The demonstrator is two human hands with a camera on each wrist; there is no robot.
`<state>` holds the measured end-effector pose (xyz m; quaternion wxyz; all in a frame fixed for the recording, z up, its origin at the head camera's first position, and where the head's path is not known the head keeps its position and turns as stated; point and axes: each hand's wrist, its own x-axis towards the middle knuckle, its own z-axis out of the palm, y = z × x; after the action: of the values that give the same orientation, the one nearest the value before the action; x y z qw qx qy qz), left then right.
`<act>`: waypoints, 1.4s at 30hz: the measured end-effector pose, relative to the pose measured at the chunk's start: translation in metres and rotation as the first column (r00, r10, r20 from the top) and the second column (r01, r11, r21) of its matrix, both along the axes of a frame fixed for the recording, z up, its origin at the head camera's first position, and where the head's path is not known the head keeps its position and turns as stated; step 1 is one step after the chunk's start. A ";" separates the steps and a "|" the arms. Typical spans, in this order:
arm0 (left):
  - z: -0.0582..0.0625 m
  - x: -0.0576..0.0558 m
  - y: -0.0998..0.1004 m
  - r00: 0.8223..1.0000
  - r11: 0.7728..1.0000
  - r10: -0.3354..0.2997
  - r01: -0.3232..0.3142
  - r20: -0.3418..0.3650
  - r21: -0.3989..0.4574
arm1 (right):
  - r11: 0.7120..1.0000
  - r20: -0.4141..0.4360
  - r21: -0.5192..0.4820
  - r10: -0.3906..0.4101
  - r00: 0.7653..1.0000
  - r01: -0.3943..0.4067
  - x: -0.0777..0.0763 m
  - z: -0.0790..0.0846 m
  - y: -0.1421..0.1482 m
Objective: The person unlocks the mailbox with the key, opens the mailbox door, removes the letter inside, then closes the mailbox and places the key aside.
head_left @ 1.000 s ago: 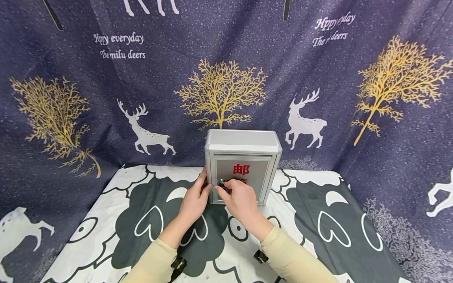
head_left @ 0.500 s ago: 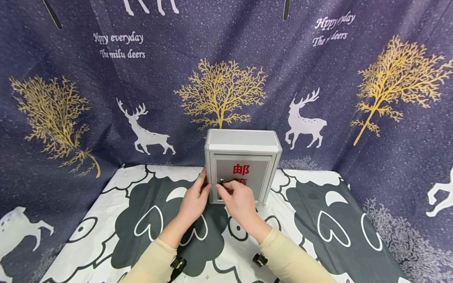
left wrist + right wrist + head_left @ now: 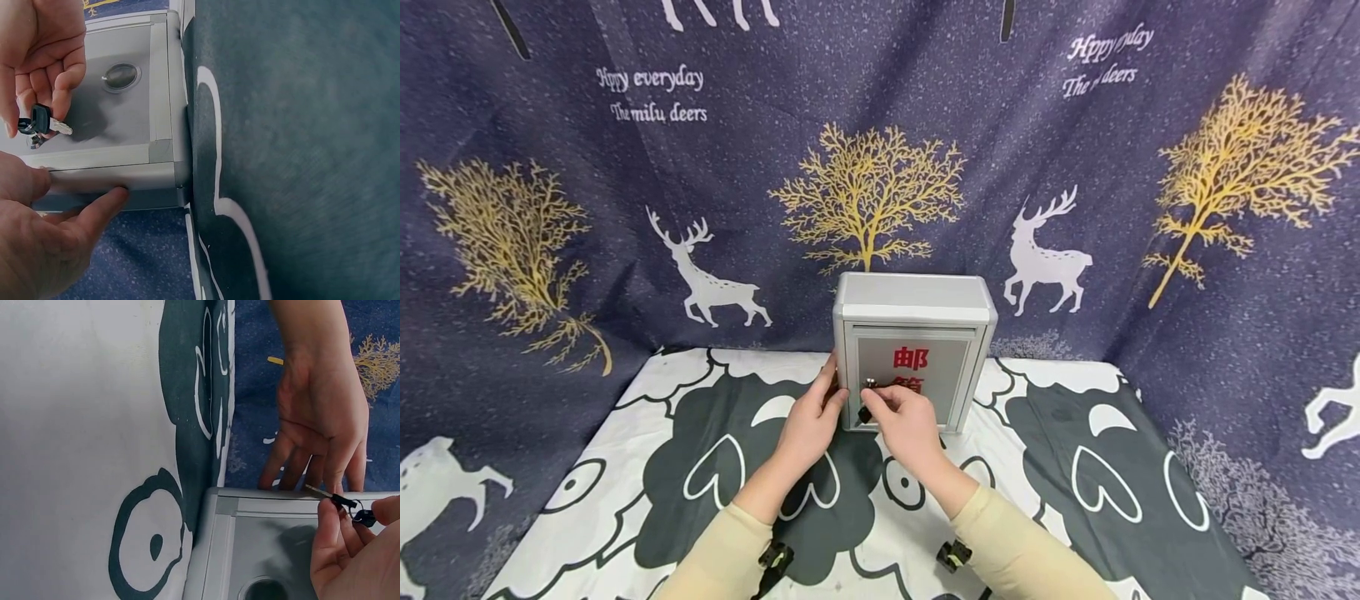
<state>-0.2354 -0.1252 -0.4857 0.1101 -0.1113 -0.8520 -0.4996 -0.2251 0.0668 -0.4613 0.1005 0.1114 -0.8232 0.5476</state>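
Observation:
A silver-grey mailbox with red characters stands upright on the cloth-covered table. My left hand rests against its left side, fingers extended along the wall and thumb at the front edge. At the left of the door, my right hand pinches a black-headed key between thumb and fingers. A second black-headed key dangles from the same ring, its metal blade showing. Just above those fingertips sits a small metal lock. Whether the pinched key is inside the lock is hidden by the fingers.
A round window is set low in the mailbox door. The tablecloth is white and dark with cartoon shapes. Directly behind the mailbox hangs a dark blue curtain with deer and trees.
My right fingertips have shifted slightly at the lock, and the black key piece now shows below them instead of beside the lock. My left hand and the mailbox stay in place.

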 end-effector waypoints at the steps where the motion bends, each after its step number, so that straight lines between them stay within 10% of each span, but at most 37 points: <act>1: 0.000 0.000 0.000 1.000 1.000 -0.001 0.001 0.001 0.002 | 1.000 0.014 -0.012 0.005 1.000 -0.005 0.000 0.000 0.000; 42: -0.004 -0.002 -0.005 1.000 0.999 -0.019 0.019 0.000 0.031 | 0.964 0.127 -0.055 0.267 0.955 -0.262 0.031 -0.001 0.048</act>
<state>-0.2375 -0.1305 -0.4894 0.1068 -0.1174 -0.8432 -0.5136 -0.1938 0.1148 -0.4626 -0.0267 0.1818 -0.7954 0.5775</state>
